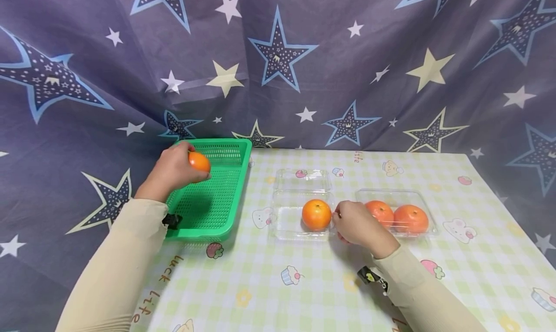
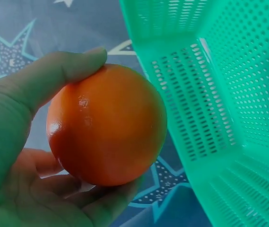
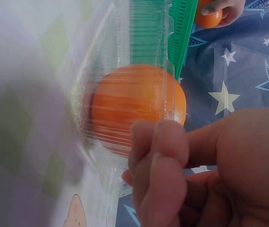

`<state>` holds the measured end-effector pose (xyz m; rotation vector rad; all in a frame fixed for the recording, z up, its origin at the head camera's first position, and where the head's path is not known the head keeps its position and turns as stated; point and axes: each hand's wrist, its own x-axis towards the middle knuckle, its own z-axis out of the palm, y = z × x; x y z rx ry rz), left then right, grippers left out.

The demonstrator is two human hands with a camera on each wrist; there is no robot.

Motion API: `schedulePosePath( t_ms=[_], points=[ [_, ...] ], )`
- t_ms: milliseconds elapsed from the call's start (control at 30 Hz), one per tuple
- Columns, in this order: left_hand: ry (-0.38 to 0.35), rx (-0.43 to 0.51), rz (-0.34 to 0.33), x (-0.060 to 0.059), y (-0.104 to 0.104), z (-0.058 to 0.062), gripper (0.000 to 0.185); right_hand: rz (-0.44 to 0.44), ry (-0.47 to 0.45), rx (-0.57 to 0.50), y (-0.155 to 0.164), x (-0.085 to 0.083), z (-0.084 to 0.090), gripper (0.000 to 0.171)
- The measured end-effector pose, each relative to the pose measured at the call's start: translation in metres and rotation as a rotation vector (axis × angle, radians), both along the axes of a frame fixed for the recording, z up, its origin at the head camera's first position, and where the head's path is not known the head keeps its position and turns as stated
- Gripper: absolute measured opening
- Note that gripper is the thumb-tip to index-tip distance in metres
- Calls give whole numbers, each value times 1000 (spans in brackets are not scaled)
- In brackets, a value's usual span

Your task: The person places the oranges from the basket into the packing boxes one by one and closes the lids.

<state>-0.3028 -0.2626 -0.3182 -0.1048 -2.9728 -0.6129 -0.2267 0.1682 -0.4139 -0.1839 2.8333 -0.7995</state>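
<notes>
Over the green basket (image 1: 237, 201), my left hand (image 1: 175, 165) grips an orange (image 1: 199, 162), thumb on one side and fingers curled under the other. The left wrist view shows this orange (image 2: 108, 125) large, beside the basket's perforated wall (image 2: 191, 99). My right hand (image 1: 357, 226) pinches the right rim of an open clear plastic box (image 1: 286, 221) between thumb and fingers. In that box sits another orange (image 1: 316, 214), close to the fingertips. From the right wrist, this orange (image 3: 134, 106) shows through the ribbed clear wall.
Right of my right hand, a second clear box (image 1: 404, 194) holds two oranges (image 1: 410, 219), one partly behind the hand. The open box's lid (image 1: 302, 180) lies folded back toward the curtain (image 1: 286, 105). A checked cloth (image 1: 260, 288) covers the table.
</notes>
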Motion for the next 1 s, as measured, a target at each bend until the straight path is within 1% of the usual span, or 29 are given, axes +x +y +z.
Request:
schedulePosePath(
  t_ms=[100, 200, 400, 533, 733, 933, 1000],
  points=[
    [18, 25, 11, 5, 5, 3, 91, 3, -1, -2, 1, 0, 0, 21],
    [45, 51, 15, 10, 12, 5, 89, 4, 3, -3, 1, 0, 0, 21],
    [78, 79, -28, 19, 26, 7, 78, -4, -5, -7, 1, 0, -1, 21],
    [103, 91, -49, 27, 36, 10, 75, -7, -9, -9, 0, 0, 0, 21],
    [126, 142, -59, 35, 48, 13, 74, 4, 10, -6, 2, 0, -1, 21],
    [141, 209, -69, 40, 56, 11, 79, 2, 7, -3, 2, 0, -1, 21],
    [158, 235, -69, 42, 57, 11, 80, 1, 2, 0, 2, -1, -2, 21]
  ],
)
